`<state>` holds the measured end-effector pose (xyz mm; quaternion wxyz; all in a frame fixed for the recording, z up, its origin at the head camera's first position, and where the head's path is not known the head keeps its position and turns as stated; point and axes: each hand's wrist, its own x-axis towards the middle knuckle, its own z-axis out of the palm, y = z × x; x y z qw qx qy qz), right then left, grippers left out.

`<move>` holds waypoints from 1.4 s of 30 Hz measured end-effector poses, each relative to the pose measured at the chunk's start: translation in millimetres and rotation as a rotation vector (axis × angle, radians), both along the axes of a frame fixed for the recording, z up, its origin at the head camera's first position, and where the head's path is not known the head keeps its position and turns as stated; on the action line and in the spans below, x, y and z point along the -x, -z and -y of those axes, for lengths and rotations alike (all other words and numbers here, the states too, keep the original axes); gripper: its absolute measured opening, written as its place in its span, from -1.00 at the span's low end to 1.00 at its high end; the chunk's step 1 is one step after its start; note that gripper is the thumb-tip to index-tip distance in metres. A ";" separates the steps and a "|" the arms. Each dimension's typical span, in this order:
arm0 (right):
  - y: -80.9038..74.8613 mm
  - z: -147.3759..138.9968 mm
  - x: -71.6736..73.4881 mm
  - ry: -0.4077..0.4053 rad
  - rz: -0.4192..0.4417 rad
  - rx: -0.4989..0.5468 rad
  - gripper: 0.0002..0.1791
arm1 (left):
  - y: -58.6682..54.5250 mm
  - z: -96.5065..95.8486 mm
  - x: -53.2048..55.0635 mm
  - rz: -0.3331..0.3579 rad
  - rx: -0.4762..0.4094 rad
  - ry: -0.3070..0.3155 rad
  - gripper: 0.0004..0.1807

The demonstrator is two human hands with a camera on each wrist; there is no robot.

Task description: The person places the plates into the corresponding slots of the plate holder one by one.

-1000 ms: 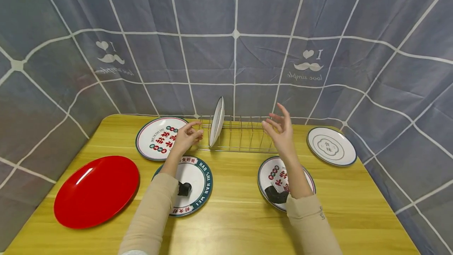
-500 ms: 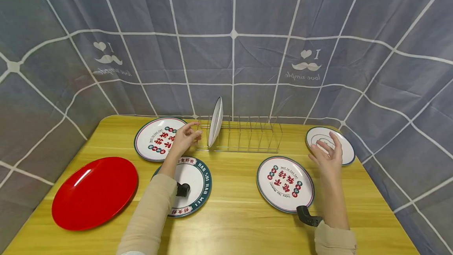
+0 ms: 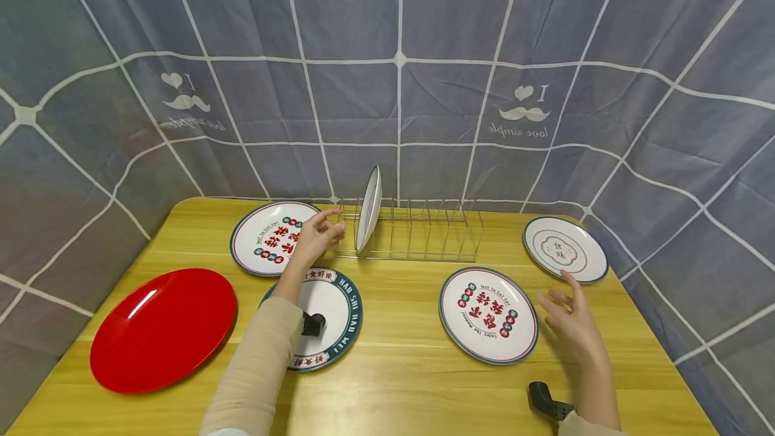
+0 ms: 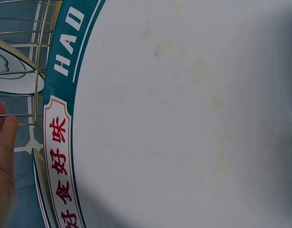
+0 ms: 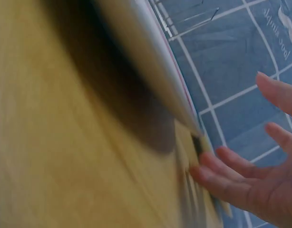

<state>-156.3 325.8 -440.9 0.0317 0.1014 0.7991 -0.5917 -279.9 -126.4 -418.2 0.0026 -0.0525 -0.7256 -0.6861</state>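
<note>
Right hand (image 3: 574, 321): pulled back from the small plate (image 3: 566, 249), fingers spread, empty.
Left hand (image 3: 313, 239): pinches the wire rack (image 3: 418, 260).

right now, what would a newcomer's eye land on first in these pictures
Most likely the red plate, a solid patch of bright colour at the left of the table. Next, the white plate standing tilted on edge near the left end of the wire rack at the back. Then the left hand at that same end, and the right hand just below the far-right plate in the head view.
</note>
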 end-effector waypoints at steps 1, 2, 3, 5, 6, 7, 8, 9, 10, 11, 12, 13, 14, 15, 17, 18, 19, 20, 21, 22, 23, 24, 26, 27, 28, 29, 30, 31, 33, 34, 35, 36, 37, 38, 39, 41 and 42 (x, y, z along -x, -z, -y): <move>2.1 -0.9 0.0 -0.020 0.012 0.002 -0.06 | -0.2 0.1 -0.2 0.002 0.004 -0.001 -0.60; 4.0 -1.8 0.3 -0.041 0.019 0.003 -0.07 | -0.2 0.3 -0.2 0.005 0.006 -0.002 -0.60; 6.0 -2.6 0.7 -0.063 0.028 0.009 -0.08 | -0.1 0.5 -0.2 0.006 0.004 -0.003 -0.60; 9.4 -3.5 1.8 -0.106 0.048 0.032 -0.09 | 0.4 0.5 0.1 0.002 0.001 -0.002 -0.60; 10.9 -3.8 2.1 -0.131 0.063 0.038 -0.09 | 0.6 0.6 0.2 -0.002 0.005 0.000 -0.60; 12.5 -4.1 2.6 -0.155 0.078 0.045 -0.08 | 0.7 0.6 0.3 -0.005 0.008 0.000 -0.59; 13.8 -4.1 2.9 -0.171 0.092 0.053 -0.08 | 0.7 0.6 0.3 -0.008 0.008 0.001 -0.59; 15.0 -4.0 3.2 -0.188 0.104 0.058 -0.07 | 0.7 0.5 0.4 -0.010 0.009 0.001 -0.59; 16.0 -3.6 3.4 -0.201 0.111 0.057 -0.06 | 0.6 0.7 0.4 -0.011 0.012 0.002 -0.59; 16.8 -3.1 3.5 -0.211 0.115 0.049 -0.05 | 0.4 0.9 0.3 -0.011 0.016 0.002 -0.59; 17.7 -2.6 3.6 -0.219 0.114 0.039 -0.03 | 0.4 1.1 0.3 -0.011 0.019 0.001 -0.59; 18.1 -2.0 3.7 -0.221 0.110 0.025 -0.02 | 0.3 1.2 0.2 -0.009 0.015 0.001 -0.59; 18.9 -1.7 3.9 -0.231 0.098 0.010 -0.01 | 0.4 1.4 0.1 -0.007 0.014 0.001 -0.59; 19.6 -1.6 4.0 -0.236 0.087 -0.004 -0.01 | 0.7 1.4 0.2 -0.006 0.011 0.003 -0.59; 21.3 -1.8 4.2 -0.246 0.072 -0.007 -0.03 | 0.8 1.6 0.0 -0.006 0.011 0.005 -0.59; 22.4 -2.5 4.4 -0.256 0.064 0.001 -0.05 | 0.8 1.7 0.0 -0.006 0.011 0.005 -0.59; 23.8 -3.5 4.9 -0.272 0.054 0.016 -0.08 | 0.7 1.7 0.0 -0.005 0.009 0.005 -0.59; 25.5 -4.7 5.3 -0.288 0.050 0.061 -0.11 | 0.8 1.6 -0.1 -0.008 0.009 0.005 -0.59; 26.8 -6.2 5.8 -0.308 0.045 0.101 -0.15 | 0.7 1.5 -0.1 -0.010 0.008 0.006 -0.59; 28.6 -8.0 6.4 -0.339 0.043 0.153 -0.20 | 0.4 1.5 -0.3 -0.012 0.009 0.004 -0.59; 30.5 -9.9 7.1 -0.376 0.037 0.206 -0.24 | 0.4 1.4 -0.3 -0.014 0.007 0.004 -0.59; 32.5 -11.6 7.8 -0.411 0.036 0.275 -0.27 | 0.3 1.3 -0.4 -0.015 0.005 0.003 -0.59; 36.4 -14.2 9.1 -0.479 0.036 0.398 -0.32 | 0.3 1.1 -0.5 -0.020 0.007 0.002 -0.59; 38.0 -15.2 9.7 -0.514 0.031 0.438 -0.33 | 0.4 1.0 -0.5 -0.021 0.011 0.003 -0.59; 39.9 -15.6 10.2 -0.539 0.031 0.487 -0.33 | 0.5 1.0 -0.6 -0.022 0.014 0.003 -0.59; 41.4 -15.7 10.6 -0.566 0.026 0.530 -0.33 | 0.5 1.0 -0.7 -0.021 0.016 0.003 -0.60; 42.7 -15.7 10.9 -0.586 0.021 0.561 -0.33 | 0.5 0.9 -0.7 -0.020 0.019 0.001 -0.60; 43.4 -15.5 11.0 -0.606 0.012 0.582 -0.33 | 0.4 0.9 -0.7 -0.019 0.023 0.000 -0.60; 44.4 -15.5 11.3 -0.643 -0.003 0.622 -0.32 | 0.5 0.8 -0.6 -0.016 0.022 0.001 -0.59; 44.6 -15.6 11.4 -0.659 -0.010 0.639 -0.31 | 0.5 0.8 -0.6 -0.014 0.017 0.000 -0.59; 44.6 -15.8 11.4 -0.672 -0.013 0.662 -0.29 | 0.6 0.6 -0.4 -0.013 0.012 0.001 -0.58; 44.3 -16.2 11.4 -0.685 -0.017 0.684 -0.27 | 0.8 0.5 -0.3 -0.013 0.006 0.003 -0.58; 43.9 -16.6 11.3 -0.699 -0.018 0.711 -0.25 | 1.0 0.4 -0.2 -0.012 0.000 0.005 -0.57; 43.4 -17.1 11.3 -0.713 -0.021 0.738 -0.23 | 1.2 0.3 -0.1 -0.012 -0.005 0.007 -0.57; 42.8 -17.4 11.1 -0.723 -0.024 0.768 -0.21 | 1.4 0.2 -0.1 -0.014 -0.007 0.007 -0.57; 40.8 -17.6 10.4 -0.741 -0.033 0.827 -0.17 | 1.7 0.2 0.0 -0.015 -0.006 0.007 -0.58; 39.4 -17.5 10.0 -0.747 -0.039 0.849 -0.15 | 1.6 0.3 -0.2 -0.015 -0.003 0.005 -0.58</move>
